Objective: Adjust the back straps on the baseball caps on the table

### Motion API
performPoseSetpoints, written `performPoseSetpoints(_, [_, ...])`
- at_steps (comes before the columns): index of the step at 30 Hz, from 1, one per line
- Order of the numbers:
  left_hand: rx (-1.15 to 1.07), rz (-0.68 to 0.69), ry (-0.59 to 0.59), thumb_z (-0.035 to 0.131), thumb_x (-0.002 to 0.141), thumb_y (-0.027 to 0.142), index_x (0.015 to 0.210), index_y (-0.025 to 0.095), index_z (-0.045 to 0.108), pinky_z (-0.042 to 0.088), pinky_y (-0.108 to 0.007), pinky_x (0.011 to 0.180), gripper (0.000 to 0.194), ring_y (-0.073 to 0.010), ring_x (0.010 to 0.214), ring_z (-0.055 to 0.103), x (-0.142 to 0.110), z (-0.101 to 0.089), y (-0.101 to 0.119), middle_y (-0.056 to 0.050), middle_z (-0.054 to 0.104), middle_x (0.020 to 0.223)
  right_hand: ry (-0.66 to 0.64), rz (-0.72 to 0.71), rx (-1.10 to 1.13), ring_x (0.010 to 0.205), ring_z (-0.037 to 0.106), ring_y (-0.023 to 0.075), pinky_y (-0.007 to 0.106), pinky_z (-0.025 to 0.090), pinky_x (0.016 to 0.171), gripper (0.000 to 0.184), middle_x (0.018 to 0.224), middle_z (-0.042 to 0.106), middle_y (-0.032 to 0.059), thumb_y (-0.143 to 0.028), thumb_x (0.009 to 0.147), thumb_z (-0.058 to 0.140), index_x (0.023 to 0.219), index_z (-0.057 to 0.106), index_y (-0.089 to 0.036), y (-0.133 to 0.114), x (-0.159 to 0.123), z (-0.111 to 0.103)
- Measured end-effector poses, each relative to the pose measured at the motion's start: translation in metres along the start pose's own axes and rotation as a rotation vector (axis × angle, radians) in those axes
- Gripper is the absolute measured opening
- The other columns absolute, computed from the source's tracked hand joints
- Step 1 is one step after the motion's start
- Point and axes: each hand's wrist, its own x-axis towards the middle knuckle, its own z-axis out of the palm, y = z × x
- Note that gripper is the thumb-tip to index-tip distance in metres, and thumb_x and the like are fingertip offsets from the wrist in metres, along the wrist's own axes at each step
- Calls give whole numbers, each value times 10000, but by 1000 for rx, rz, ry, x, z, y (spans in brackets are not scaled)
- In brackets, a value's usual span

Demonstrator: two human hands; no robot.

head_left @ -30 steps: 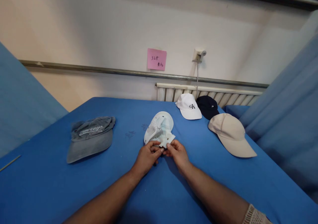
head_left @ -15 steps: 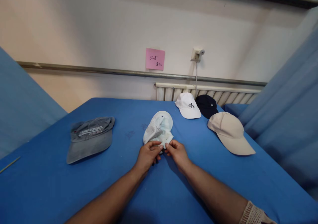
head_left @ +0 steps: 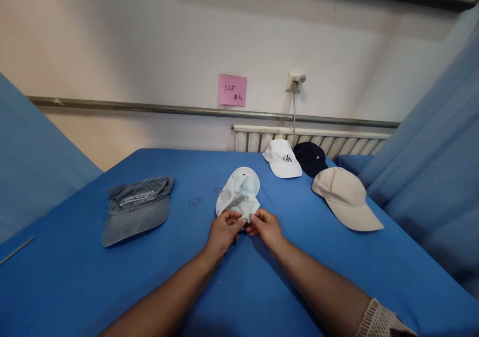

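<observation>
A pale mint baseball cap lies in the middle of the blue-covered table, its brim pointing toward the wall. At the cap's near edge, my left hand pinches the fabric between thumb and fingers. My right hand grips the same edge just beside it, the two thumbs close together. Something dark, perhaps the back strap, shows under the fingers, mostly hidden.
A grey cap sits at the left. Toward the back right are a white cap, a black cap and a beige cap. A thin stick lies far left. Blue curtains hang at both sides; a radiator lines the wall.
Both hands stay at the cap's near edge, with only slight finger movement. The view has shifted a little; the other caps lie as before.
</observation>
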Motion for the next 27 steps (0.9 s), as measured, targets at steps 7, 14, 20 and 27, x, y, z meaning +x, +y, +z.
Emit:
performPoseSetpoints(7, [1,0,43,793,599,375,769,173,541,339,-176,376,365,-61,379,449,2,2,-3,70,580,541,41,1,20,462,620,145,218,445,418,381,545,625,-23,-456,594,777,719,551,-176,4,2,3])
performPoseSetpoints(14, [-30,7,59,798,588,353,759,176,528,339,-180,389,365,-65,386,452,1,3,-2,76,569,532,33,-21,39,457,611,146,225,447,431,366,526,614,-27,-390,573,785,729,525,-186,5,4,2])
performPoseSetpoints(20, [-59,3,4,787,616,394,844,171,549,351,-177,393,398,-74,412,500,-2,-2,-1,62,592,572,28,-48,45,474,603,139,229,446,457,335,520,613,-29,-353,595,782,701,507,-194,2,5,1])
performPoseSetpoints(27, [-61,6,-40,792,592,334,903,174,534,389,-182,411,436,-71,422,525,-3,-4,1,46,639,652,43,-104,23,479,593,129,230,430,473,299,536,601,-39,-356,628,758,694,510,-202,5,6,2])
